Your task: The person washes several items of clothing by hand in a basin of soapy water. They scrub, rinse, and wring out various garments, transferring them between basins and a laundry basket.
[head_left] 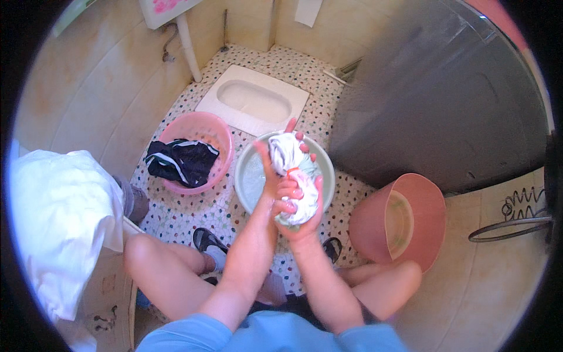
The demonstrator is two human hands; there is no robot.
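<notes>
The person wears a light blue shirt point(275, 333) with short sleeves point(190, 333), and below it dark shorts point(296, 305). On the feet is dark footwear point(206, 239), with a pale sock point(217, 257) at the left. The hands point(271, 188) and forearms point(249, 252) are bare.

Both forearms reach forward from the body, bare and angled inward so that the hands come together ahead. The left forearm point(243, 270) slants up toward the right, its wrist point(270, 202) close by the other hand. The left hand point(271, 180) is the farther from the body, palm turned up, thumb point(261, 151) raised along the outer side, fingertips point(312, 157) showing on the opposite side. The right forearm point(324, 287) leans inward. The right hand point(309, 227) sits nearer the body, also palm up, its fingers point(286, 193) bent tightly inward in a firm grip.
</notes>
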